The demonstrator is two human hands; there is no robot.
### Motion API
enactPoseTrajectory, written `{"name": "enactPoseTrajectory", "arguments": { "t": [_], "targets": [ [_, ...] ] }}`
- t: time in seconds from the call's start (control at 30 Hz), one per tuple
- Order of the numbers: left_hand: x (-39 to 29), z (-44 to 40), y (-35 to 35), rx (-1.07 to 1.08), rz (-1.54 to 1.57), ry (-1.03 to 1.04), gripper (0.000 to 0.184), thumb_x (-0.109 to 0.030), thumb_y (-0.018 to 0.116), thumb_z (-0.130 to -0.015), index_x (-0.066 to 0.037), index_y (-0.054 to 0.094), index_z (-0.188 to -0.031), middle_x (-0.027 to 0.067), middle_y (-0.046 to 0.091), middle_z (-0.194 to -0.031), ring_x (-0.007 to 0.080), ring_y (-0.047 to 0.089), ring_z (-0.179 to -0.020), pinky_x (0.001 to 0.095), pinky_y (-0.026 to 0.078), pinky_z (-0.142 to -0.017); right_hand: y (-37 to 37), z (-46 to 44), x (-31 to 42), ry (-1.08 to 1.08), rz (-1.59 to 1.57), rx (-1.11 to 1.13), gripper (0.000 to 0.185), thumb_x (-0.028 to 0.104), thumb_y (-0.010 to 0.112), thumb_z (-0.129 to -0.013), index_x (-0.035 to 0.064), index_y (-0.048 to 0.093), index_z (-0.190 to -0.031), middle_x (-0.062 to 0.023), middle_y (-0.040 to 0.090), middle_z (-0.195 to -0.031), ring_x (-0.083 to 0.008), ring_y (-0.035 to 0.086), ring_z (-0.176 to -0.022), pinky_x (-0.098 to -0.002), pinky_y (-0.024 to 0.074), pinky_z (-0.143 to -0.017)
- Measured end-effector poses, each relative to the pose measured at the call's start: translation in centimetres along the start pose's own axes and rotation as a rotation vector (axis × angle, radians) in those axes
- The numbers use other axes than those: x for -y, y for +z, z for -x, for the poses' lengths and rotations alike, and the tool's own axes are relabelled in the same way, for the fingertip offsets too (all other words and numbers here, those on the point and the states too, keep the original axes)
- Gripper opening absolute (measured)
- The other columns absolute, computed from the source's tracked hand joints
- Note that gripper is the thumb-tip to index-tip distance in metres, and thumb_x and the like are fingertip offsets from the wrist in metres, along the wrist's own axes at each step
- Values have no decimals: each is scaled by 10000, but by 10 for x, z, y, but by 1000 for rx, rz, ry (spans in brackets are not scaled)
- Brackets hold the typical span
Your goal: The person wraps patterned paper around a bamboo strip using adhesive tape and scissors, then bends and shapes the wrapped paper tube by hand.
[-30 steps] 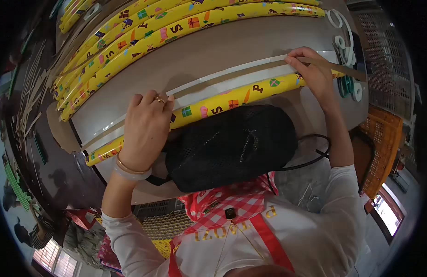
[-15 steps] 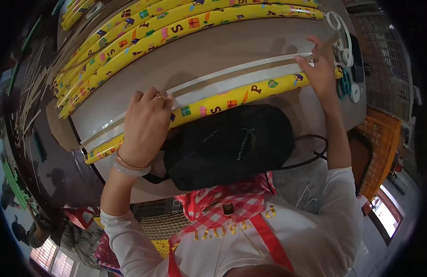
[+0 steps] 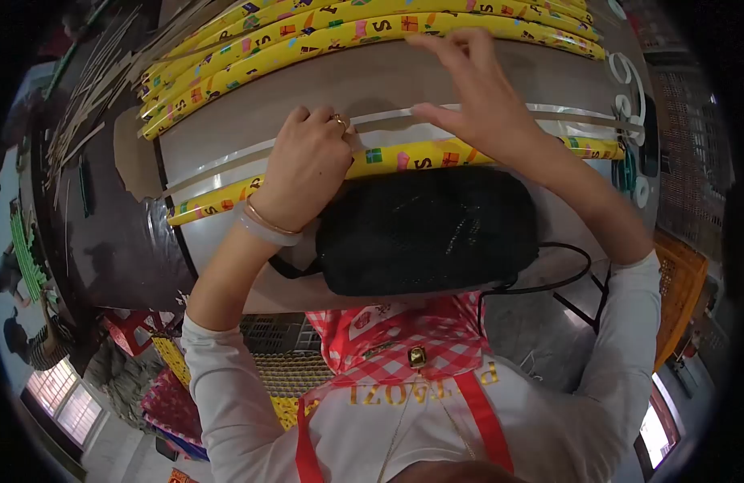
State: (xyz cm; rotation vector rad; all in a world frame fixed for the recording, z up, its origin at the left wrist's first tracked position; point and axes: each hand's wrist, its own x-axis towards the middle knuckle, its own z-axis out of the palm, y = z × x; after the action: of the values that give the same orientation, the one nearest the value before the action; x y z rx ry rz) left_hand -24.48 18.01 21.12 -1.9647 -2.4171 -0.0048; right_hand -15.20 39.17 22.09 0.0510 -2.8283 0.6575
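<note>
A long yellow wrapping-paper roll [image 3: 424, 158], printed with gifts and letters, lies across the table with its white edge unrolled on the far side. Along that edge runs a narrow brown strip [image 3: 231, 165]. My left hand [image 3: 312, 165], wearing a ring and bangles, is closed over the strip and white edge left of the middle. Its fingertips are hidden, so what they grip cannot be made out. Above the white edge, right of my left hand, my right hand [image 3: 489, 105] is open with thumb and fingers apart. Its forearm passes over the yellow roll.
Several finished yellow rolls [image 3: 307, 48] lie at the far side of the table. A black bag-like object [image 3: 428, 233] with a cable sits nearest my body. White tape rings [image 3: 622, 68] and a green ring [image 3: 626, 173] lie at the right edge. Loose brown strips [image 3: 86, 113] are at far left.
My right hand has let go of the strip's right end and moved left, near the middle. That end now lies down on the table. My left hand stays closed at the white edge, slightly farther right along it.
</note>
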Motion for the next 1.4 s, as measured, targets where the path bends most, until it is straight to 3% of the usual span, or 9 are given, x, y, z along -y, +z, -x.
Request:
{"name": "enactPoseTrajectory", "arguments": {
  "t": [0.17, 0.3, 0.47, 0.9, 1.1, 1.17, 1.37, 1.4],
  "targets": [
    [0, 0, 0, -4, 22, -3, 112, -113, 532, -747, -50, 624, -758, 41, 591, -757, 189, 539, -816, 306, 398, -715, 54, -19, 2, 4, -1, 47, 709, 291, 751, -671, 140, 409, -1273, -123, 374, -1065, -298, 415, -1027, -414, 370, -895],
    [1, 1, 3, -25, -10, -5, 115, -119, 525, -755, -53, 619, -746, 45, 592, -749, 191, 541, -813, 307, 398, -713, 52, -18, -8, 42, 30, 77, 740, 306, 756, -663, 161, 392, -1291, -126, 373, -1069, -296, 418, -1027, -419, 364, -902],
    [1, 1, 4, -20, 3, -7, 111, -122, 526, -752, -54, 612, -734, 51, 596, -760, 197, 541, -815, 309, 398, -715, 38, -5, -20, -38, 91, 44, 780, 332, 757, -654, 227, 360, -1316, -114, 370, -1078, -278, 414, -1037, -412, 338, -909],
    [3, 1, -1, 20, 4, 13, 82, -110, 575, -715, -64, 630, -755, 42, 595, -761, 199, 545, -829, 317, 400, -729, -7, 31, -68, -6, 279, 70, 762, 296, 727, -705, 250, 316, -1345, -111, 346, -1091, -275, 391, -1040, -417, 339, -906],
    [4, -2, -6, -15, 77, 27, 91, -88, 563, -730, -55, 647, -740, 55, 586, -777, 216, 541, -823, 335, 405, -725, -51, 73, -90, 184, 353, -17, 774, 243, 735, -684, 240, 332, -1344, -113, 339, -1082, -276, 380, -1029, -384, 323, -915],
    [5, -2, -5, -34, 173, -70, 104, -67, 567, -720, -74, 670, -735, 57, 576, -784, 227, 537, -834, 342, 404, -727, -61, 97, -82, 226, 301, -201, 729, 250, 703, -738, 241, 309, -1351, -118, 343, -1093, -278, 392, -1046, -407, 350, -900],
    [6, -9, -3, -128, 252, -147, 135, -5, 570, -689, -92, 672, -706, 52, 565, -798, 248, 533, -836, 349, 407, -733, -84, 162, -60, 362, 186, -308, 457, 139, 626, -806, 131, 479, -1239, -101, 361, -1079, -224, 409, -944, -302, 383, -826],
    [6, -12, -1, -128, 245, -134, 135, -5, 570, -689, -92, 672, -706, 52, 565, -798, 248, 533, -836, 349, 407, -733, -87, 173, -58, 464, 81, -266, 420, 131, 617, -812, 121, 500, -1215, -87, 388, -1067, -202, 420, -907, -286, 390, -797]
  ]
}}
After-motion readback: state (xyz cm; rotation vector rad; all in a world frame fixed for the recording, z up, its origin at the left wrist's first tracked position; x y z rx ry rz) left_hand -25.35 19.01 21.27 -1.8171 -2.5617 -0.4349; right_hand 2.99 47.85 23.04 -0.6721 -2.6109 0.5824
